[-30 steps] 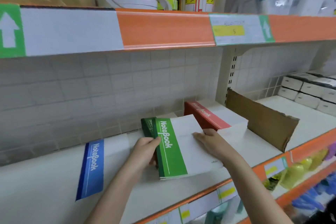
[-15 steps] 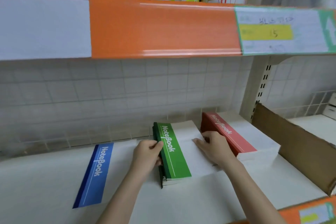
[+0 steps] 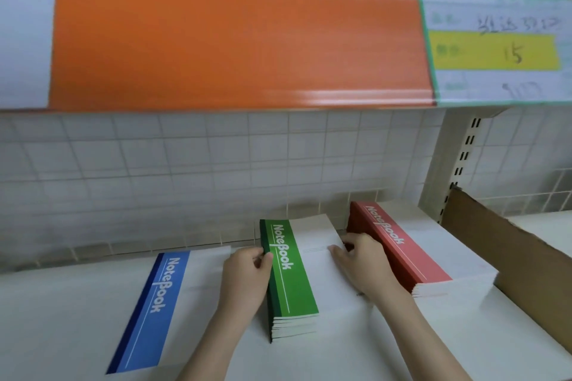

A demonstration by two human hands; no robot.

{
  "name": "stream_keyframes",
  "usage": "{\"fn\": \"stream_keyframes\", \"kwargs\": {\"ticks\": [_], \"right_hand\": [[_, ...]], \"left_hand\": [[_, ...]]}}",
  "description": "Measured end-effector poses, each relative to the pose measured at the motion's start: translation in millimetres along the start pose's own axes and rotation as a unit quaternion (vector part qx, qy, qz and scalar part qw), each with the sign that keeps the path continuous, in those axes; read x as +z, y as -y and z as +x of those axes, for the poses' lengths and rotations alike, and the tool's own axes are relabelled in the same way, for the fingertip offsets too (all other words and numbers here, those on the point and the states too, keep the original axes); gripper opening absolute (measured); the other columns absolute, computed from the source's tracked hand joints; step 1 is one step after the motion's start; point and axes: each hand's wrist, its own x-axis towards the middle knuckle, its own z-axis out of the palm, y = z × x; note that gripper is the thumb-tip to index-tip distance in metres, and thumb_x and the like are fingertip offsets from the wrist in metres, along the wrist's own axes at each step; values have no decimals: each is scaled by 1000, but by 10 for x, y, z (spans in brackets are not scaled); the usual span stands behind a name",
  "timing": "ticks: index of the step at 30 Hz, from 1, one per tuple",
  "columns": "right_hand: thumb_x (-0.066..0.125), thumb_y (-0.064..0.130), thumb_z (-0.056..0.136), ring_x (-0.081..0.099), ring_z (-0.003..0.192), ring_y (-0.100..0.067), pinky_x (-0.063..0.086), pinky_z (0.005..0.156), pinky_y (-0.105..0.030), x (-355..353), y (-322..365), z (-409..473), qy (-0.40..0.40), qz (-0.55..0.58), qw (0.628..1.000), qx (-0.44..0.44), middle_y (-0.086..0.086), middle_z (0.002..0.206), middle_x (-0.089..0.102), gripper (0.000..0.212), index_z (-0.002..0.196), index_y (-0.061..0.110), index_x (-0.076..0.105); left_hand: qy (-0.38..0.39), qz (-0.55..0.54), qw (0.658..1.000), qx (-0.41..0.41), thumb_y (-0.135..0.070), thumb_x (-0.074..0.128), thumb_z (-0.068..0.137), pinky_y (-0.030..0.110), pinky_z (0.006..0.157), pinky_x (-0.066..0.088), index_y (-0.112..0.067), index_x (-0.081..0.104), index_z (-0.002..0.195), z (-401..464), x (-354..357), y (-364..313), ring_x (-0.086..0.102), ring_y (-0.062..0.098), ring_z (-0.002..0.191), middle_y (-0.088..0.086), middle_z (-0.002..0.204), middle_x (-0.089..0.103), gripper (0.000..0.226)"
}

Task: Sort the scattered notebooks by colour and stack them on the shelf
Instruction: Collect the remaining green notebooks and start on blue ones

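- Green notebook stack (image 3: 291, 284) sits mid-shelf (image 3: 62, 303), between a flat blue notebook (image 3: 154, 306) and a red stack (image 3: 399, 250)
- Your left hand (image 3: 247, 278) pinches the green spine edge; your right hand (image 3: 362, 263) lies flat on its white cover, holding nothing
- Thin paper books likely light, floppy, prone to sliding; take hold at both long sides
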Motion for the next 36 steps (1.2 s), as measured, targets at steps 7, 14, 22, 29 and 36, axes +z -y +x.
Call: {"fn": "stream_keyframes", "kwargs": {"ticks": [7,14,22,29,36], "right_hand": [[48,29,96,54,69,-23,39,61,-30,72,-64,4,49,-4,999,14,-9,74,58,34,79,1,58],[38,33,101,61,100,-17,46,94,-32,9,-6,-61,148,196,962,122,0,106,65,27,112,17,58],[43,26,100,65,80,-11,52,70,-19,-49,59,-103,167,261,937,160,4,91,65,16,109,17,53],[45,41,96,49,124,-21,35,99,-25,-169,176,-228,99,37,994,30,-4,134,52,48,136,13,44],[50,28,96,52,119,-22,39,94,-24,-105,762,-368,27,-41,992,-114,-4,137,49,40,134,15,48]], "left_hand": [[0,26,999,27,-23,52,94,38,64,44,-6,63,70,30,38,85,60,28,72,10,70,67,31],[78,-120,985,-100,-33,28,102,28,84,41,-19,58,111,-90,137,-104,59,19,101,-5,105,66,35],[80,-136,978,-134,-29,27,103,25,103,32,-16,37,145,-139,135,-189,43,20,130,1,143,46,44],[39,-103,987,-119,-28,37,100,36,107,34,-6,43,136,-81,-24,-154,44,27,128,12,140,47,43],[38,-5,999,-33,-23,44,98,23,105,27,-14,29,145,-241,-541,-107,30,20,138,5,154,18,50]]}}
